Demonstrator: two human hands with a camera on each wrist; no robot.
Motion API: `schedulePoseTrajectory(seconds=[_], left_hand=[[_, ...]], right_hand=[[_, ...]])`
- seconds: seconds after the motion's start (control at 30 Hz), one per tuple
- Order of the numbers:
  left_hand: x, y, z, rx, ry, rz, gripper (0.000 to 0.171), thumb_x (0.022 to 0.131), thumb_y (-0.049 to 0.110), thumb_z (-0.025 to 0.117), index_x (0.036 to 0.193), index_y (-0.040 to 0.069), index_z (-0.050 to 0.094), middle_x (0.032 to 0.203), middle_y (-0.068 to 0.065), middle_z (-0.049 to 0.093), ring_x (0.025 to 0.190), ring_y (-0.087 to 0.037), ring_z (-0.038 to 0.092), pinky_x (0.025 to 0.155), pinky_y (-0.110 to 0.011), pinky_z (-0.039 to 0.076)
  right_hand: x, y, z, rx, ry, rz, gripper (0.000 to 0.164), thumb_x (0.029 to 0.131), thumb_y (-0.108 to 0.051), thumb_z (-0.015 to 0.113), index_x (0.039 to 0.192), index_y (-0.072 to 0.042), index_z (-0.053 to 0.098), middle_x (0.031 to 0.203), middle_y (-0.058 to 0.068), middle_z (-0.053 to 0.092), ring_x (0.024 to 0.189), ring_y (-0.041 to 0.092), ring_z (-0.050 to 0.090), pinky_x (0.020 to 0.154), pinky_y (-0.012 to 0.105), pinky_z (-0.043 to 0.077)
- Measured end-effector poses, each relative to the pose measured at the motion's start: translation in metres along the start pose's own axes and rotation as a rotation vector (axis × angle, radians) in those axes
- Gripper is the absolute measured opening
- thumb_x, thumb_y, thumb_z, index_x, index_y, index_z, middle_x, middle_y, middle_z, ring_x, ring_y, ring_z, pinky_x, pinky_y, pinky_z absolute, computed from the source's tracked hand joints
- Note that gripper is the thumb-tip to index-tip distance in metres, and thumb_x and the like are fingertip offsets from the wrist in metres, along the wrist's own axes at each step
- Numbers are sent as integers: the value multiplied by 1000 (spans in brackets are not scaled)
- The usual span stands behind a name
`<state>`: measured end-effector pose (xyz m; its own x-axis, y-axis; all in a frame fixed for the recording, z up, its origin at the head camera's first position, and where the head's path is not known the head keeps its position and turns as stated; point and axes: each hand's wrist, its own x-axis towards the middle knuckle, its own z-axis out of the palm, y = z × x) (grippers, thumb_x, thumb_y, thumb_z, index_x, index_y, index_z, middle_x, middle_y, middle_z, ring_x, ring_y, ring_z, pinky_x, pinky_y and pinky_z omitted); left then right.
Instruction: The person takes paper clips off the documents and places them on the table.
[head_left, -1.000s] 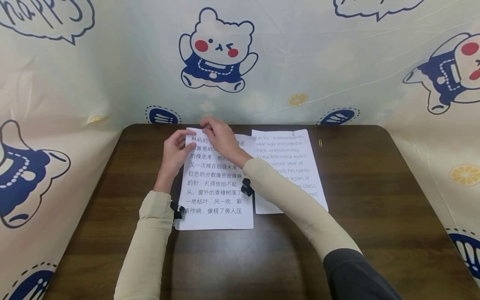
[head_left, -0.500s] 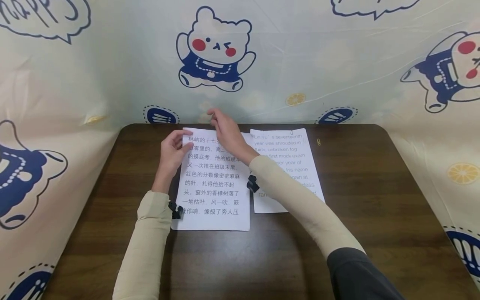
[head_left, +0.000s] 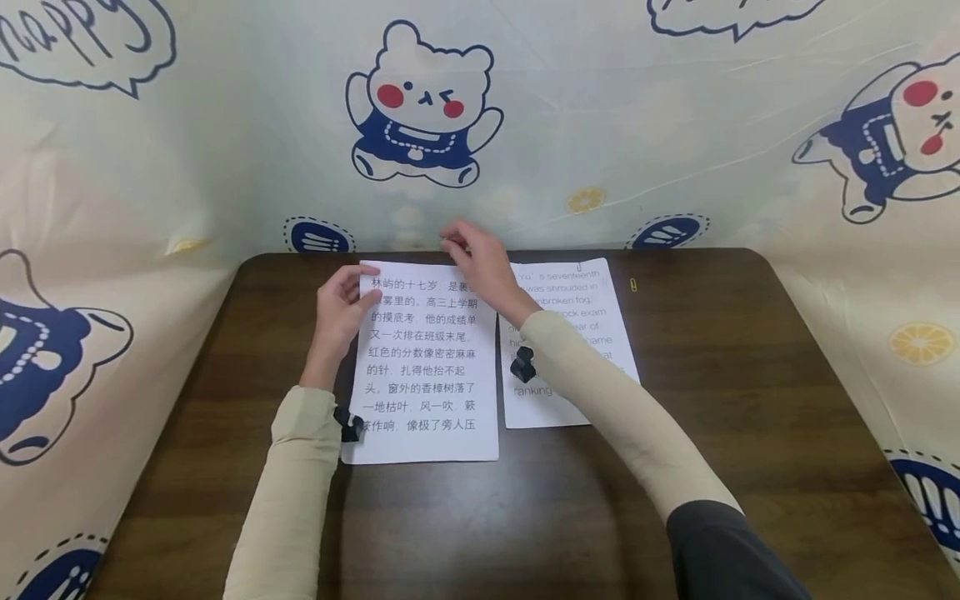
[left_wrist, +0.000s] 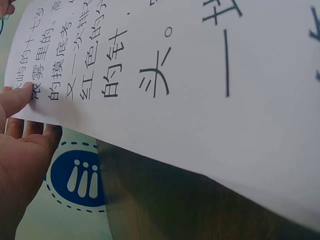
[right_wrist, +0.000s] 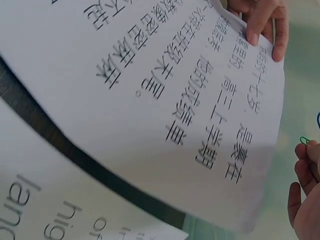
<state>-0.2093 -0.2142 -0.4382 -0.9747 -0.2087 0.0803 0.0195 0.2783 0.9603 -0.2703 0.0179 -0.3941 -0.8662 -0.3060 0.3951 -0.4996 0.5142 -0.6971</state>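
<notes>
Over the wood-grain table (head_left: pixel 562 517), left of the English-text page (head_left: pixel 581 289), the Chinese-text sheet (head_left: pixel 420 371) is best steadied by the left hand (head_left: pixel 339 315), which pinches its upper left edge, while the right hand (head_left: pixel 483 265), gripping what looks like a green paper clip (right_wrist: pixel 303 140), should meet the top edge squarely. That grip hides most of the clip; only a small curve shows.
</notes>
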Motion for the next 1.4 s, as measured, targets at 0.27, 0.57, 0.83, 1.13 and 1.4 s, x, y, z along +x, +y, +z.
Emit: schedulePoseTrajectory(seconds=[0.27, 0.57, 0.83, 1.13, 1.4], left_hand=[[2, 1, 4, 18, -1, -10, 31, 95, 3, 65, 124, 14, 64, 131, -11, 67, 101, -12, 66, 80, -12, 54], [3, 2, 6, 32, -4, -23, 32, 96, 4, 64, 127, 14, 62, 137, -9, 64, 105, -16, 66, 80, -12, 54], [3, 3, 6, 26, -3, -24, 33, 96, 4, 64, 128, 14, 62, 139, -8, 63, 104, -16, 66, 79, -14, 56], [5, 4, 8, 27, 4, -20, 34, 96, 4, 65, 128, 15, 63, 138, -10, 63, 99, -11, 66, 79, -13, 56], [6, 3, 6, 33, 7, -13, 34, 96, 5, 64, 129, 14, 62, 138, -9, 63, 102, -13, 65, 79, -12, 54]], right_hand=[[-4, 28, -19, -38, 11, 38, 23, 99, -13, 62, 121, -11, 67, 111, 5, 73, 99, 16, 67, 87, 26, 55], [-13, 54, -46, -51, 59, 119, 25, 100, -15, 60, 125, -15, 67, 106, 6, 73, 94, 16, 65, 81, 29, 55], [-23, 72, -67, -38, 99, 178, 23, 103, -19, 57, 123, -16, 68, 106, 9, 72, 88, 17, 61, 75, 28, 49], [-35, 92, -89, -38, 130, 244, 22, 101, -17, 59, 121, -15, 69, 105, 10, 73, 90, 21, 63, 78, 30, 48], [-41, 113, -105, -12, 150, 311, 22, 102, -18, 58, 121, -15, 68, 113, 10, 71, 100, 22, 63, 87, 35, 50]])
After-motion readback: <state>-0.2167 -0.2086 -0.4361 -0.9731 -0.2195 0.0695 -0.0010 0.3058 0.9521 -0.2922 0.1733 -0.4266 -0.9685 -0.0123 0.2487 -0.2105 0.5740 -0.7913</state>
